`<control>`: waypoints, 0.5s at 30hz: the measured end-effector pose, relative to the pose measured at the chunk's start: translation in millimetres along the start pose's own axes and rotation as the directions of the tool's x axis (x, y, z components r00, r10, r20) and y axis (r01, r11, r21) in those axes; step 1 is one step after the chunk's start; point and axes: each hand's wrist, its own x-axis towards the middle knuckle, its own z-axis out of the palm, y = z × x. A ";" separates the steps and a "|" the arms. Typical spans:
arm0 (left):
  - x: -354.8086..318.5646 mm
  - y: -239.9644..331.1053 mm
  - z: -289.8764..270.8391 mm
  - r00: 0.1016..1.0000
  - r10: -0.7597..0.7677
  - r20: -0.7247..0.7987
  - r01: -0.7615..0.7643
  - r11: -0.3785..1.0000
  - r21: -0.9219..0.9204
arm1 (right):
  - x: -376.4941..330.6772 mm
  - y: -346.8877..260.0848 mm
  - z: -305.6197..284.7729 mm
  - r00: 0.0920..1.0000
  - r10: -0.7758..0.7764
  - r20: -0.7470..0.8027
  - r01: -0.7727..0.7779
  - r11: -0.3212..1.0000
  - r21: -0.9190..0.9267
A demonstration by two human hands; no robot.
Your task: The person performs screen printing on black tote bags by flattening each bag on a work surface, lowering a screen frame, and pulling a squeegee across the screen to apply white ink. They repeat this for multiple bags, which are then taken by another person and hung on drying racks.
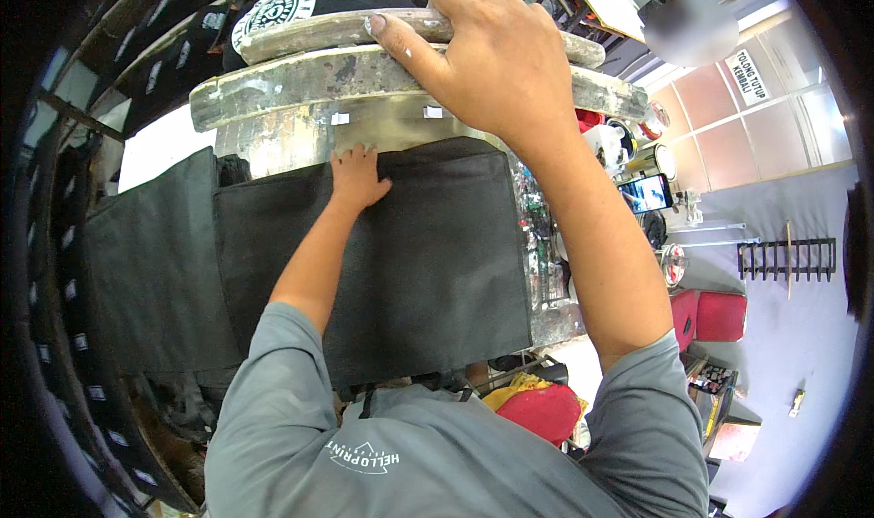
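My right hand (505, 63) is closed over a worn wooden bar (319, 34), its thumb along the near side and its other fingers bent over the top. Just below lies a second, thicker paint-stained wooden bar (291, 83); the two look like parts of a screen-printing frame. My left hand (360, 177) rests with fingers stretched out at the far edge of a black fabric panel (437, 254). Its fingertips reach onto a stained yellowish board (391, 128) that carries two small white tabs. Another black fabric piece (150, 272) lies to the left.
Racks of black items with white tags (77, 340) line the left side. On the right are paint cans (660, 161), a lit phone (646, 193) and a red chair (719, 316). A red and yellow item (546, 413) is near my body. A blurred round shape (692, 28) is at the upper right.
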 end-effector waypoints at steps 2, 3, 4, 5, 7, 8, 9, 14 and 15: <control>5.4 -7.2 -9.3 0.994 0.097 0.042 -0.092 0.991 -0.102 | -1.3 0.2 0.1 0.999 0.019 0.027 -0.019 1.000 0.018; 8.1 -9.0 -12.7 0.990 0.131 0.054 -0.124 0.986 -0.112 | -0.5 0.4 -0.1 0.999 0.031 0.035 -0.032 0.999 0.026; 10.1 -8.5 -14.5 0.988 0.157 0.009 -0.153 0.976 -0.153 | -0.5 0.1 -0.3 0.999 0.032 0.033 -0.033 0.999 0.027; 14.1 -7.2 -16.1 0.979 0.195 -0.057 -0.202 0.960 -0.192 | 0.6 0.3 -0.4 0.999 0.030 0.030 -0.030 0.999 0.026; 27.6 0.6 -18.7 0.961 0.243 -0.134 -0.271 0.929 -0.252 | 1.7 0.1 0.0 0.999 0.032 0.035 -0.033 0.999 0.030; 38.3 5.8 -21.3 0.963 0.241 -0.124 -0.265 0.930 -0.254 | 2.5 0.2 0.4 0.998 0.040 0.042 -0.042 0.999 0.035; 50.2 10.4 -24.5 0.956 0.252 -0.148 -0.283 0.923 -0.259 | 2.5 -0.4 0.7 0.997 0.051 0.061 -0.053 0.998 0.030; 100.6 36.6 -42.5 0.923 0.240 -0.301 -0.343 0.867 -0.361 | 4.8 -0.7 -0.1 0.996 0.048 0.080 -0.050 0.998 0.026; 99.9 44.1 -40.2 0.916 0.205 -0.345 -0.350 0.830 -0.435 | 5.3 -0.8 -1.1 0.995 0.048 0.085 -0.051 0.998 0.028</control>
